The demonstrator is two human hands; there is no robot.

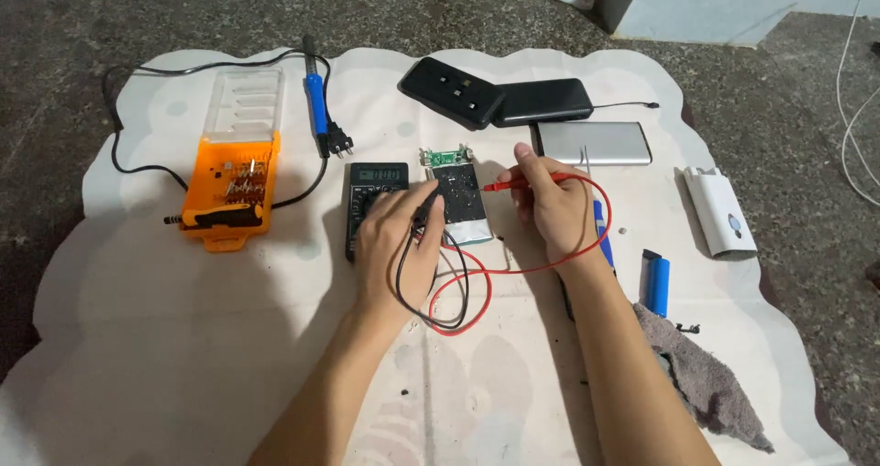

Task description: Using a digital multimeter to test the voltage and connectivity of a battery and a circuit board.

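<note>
Probes pinched in fingers of both hands: black probe (pixel 427 211) left, red probe (pixel 513 185) right.

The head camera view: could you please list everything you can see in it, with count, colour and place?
multimeter: one, black, centre, partly under the left hand
black probe: one, in the left hand
red probe: one, in the right hand
opened power bank: one, green board with a silver cell, between the hands
screwdriver bit case: one, orange with a clear lid, left
soldering iron: one, blue handle, upper left
black power banks: two, top centre
silver power bank: one, upper right
white power bank: one, far right
blue cylinder: one, right
grey rag: one, lower right
white mat: one, under everything
left hand: one, grip on the black probe
right hand: one, grip on the red probe
</note>
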